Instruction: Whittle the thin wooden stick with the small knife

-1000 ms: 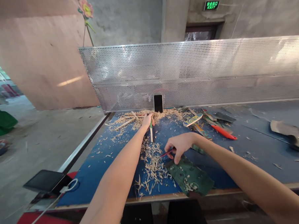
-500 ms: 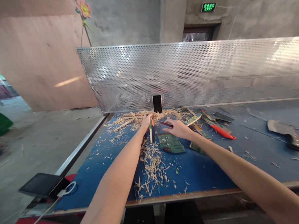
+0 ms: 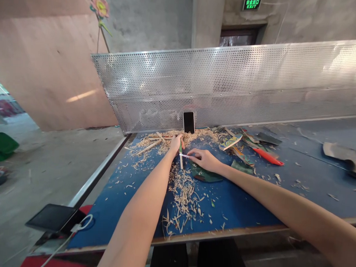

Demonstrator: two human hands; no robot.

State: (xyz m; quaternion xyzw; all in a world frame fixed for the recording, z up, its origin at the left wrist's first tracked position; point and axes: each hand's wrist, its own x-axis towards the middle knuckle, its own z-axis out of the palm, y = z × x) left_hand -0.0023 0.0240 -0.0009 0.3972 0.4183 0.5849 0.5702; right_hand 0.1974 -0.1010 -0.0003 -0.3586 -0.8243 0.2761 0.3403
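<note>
My left hand [image 3: 175, 143] is closed on a narrow wooden strip [image 3: 181, 162], pale at its lower end and green near my fingers. The strip points down toward me over the blue tabletop. My right hand [image 3: 205, 160] pinches a small knife [image 3: 184, 155], whose thin, shiny blade lies crosswise at the strip just below my left hand. Most of the knife's handle is hidden by my fingers. Beneath my right hand is a dark green piece of sheet [image 3: 205, 175]. Curled pale shavings [image 3: 182, 200] are scattered below the strip and heaped behind my left hand.
A phone [image 3: 188, 122] leans upright against the perforated metal panel [image 3: 156, 89]. To the right lie a tool with a red-orange handle [image 3: 268, 156], a colourful printed piece [image 3: 230, 142] and a curved grey piece [image 3: 338, 152]. A dark screen [image 3: 52, 217] with a white cable sits at the left corner.
My right hand has moved slightly left and down, bringing the knife from beside the strip onto it. The blade now catches the light. My left hand stays on the strip.
</note>
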